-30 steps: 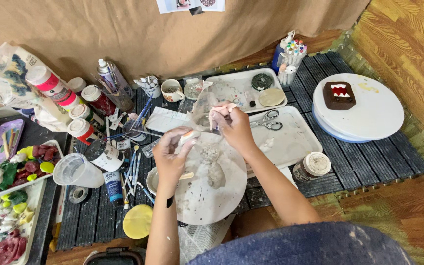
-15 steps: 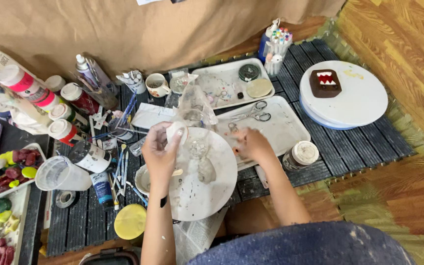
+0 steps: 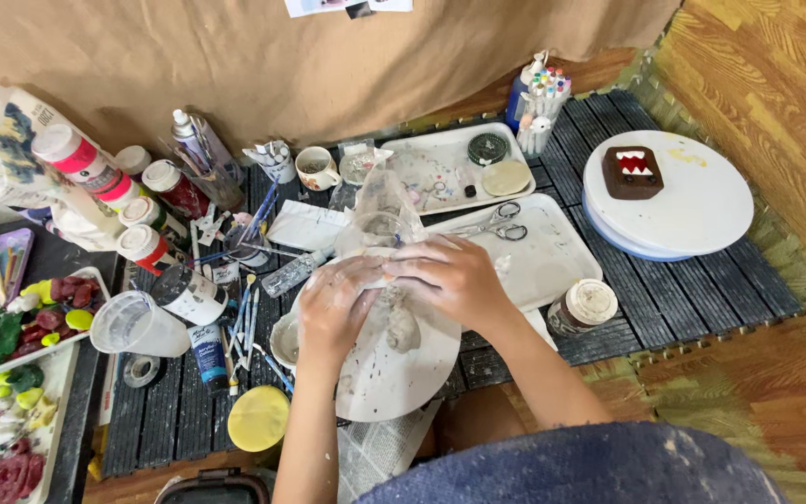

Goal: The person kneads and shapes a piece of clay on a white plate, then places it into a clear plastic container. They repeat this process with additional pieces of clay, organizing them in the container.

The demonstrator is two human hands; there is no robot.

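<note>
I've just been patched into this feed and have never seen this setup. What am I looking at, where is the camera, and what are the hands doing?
There is no machine here: a person works with two bare hands. The single picture comes from a camera worn on the person's head, looking down.

The left hand and right hand meet over a round white board and press together on a pale lump of clay; another grey clay piece lies on the board just below. Exactly how the lump is gripped is hidden by the fingers.

Around them on a dark slatted mat: a white tray with scissors, paint bottles, brushes, a mug, a yellow lid, and a white turntable carrying a brown block figure.
</note>
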